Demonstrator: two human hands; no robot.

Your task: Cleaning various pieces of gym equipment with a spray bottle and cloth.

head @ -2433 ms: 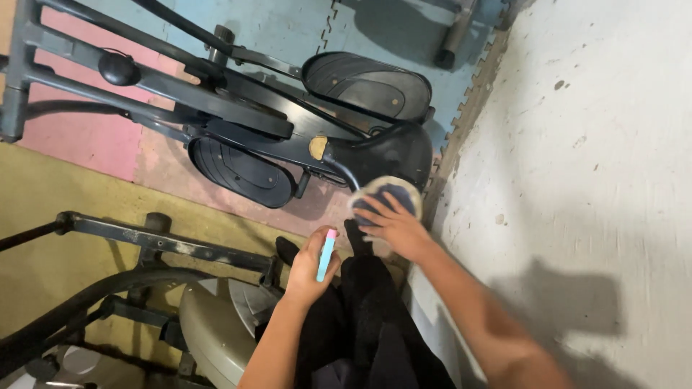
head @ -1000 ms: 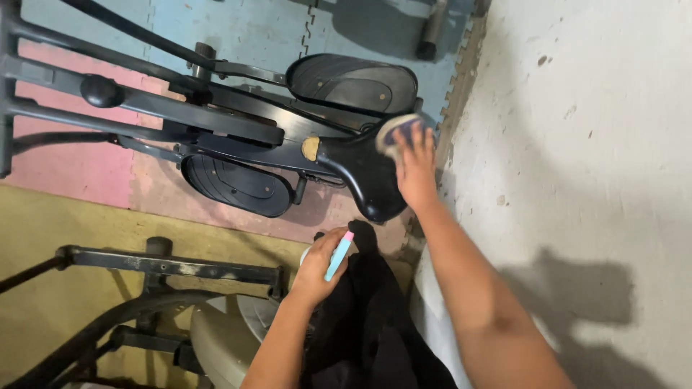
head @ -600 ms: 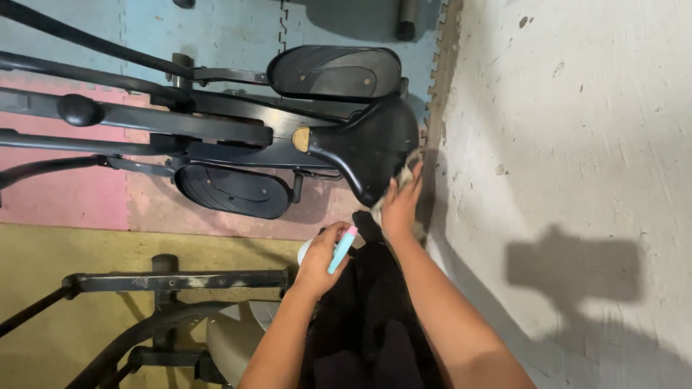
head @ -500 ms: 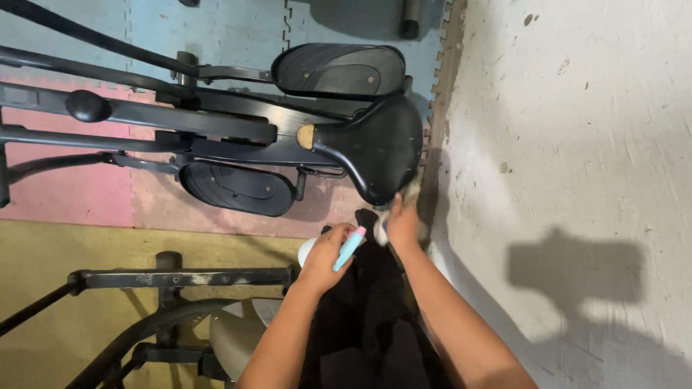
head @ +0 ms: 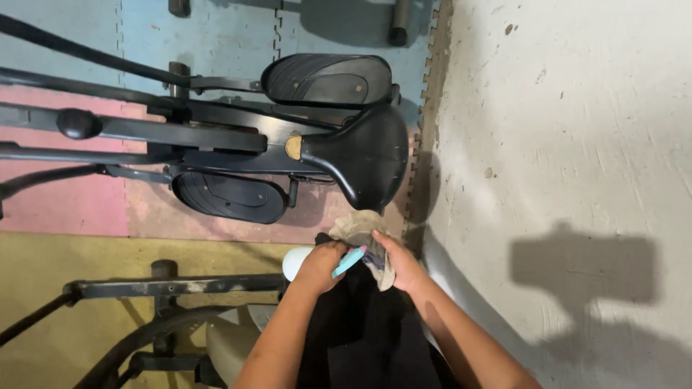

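Item: exercise machine, black, seen from above.

Saddle (head: pixel 371 155): black, moulded, on a curved post, just beyond both hands and untouched by them. Two black pedals: far pedal (head: pixel 326 79), left pedal (head: pixel 229 197), on either side of the frame bars.

Left hand (head: pixel 322 265): fingers clamped round a white spray bottle (head: pixel 297 262) with a light blue and pink trigger, held against the dark clothing at the lap.

Right hand (head: pixel 400 263): fingers closed on a beige cloth (head: pixel 360 232), bunched, its upper fold lying just near of the saddle.

Step in hand, by judgement: bottle and cloth are brought together at the lap, most likely to wet or refold the cloth between wipes of the saddle. A next move would call for the trigger nozzle aimed at the cloth or saddle, the cloth opened flat.

Floor: foam mats (head: pixel 216 36) in blue, pink and yellow; bare concrete (head: pixel 562 108) at right.

Not legible: the nozzle's direction; most of the bottle, behind the hand; a second machine (head: pixel 173 317) at near left, cut off by the frame edge.
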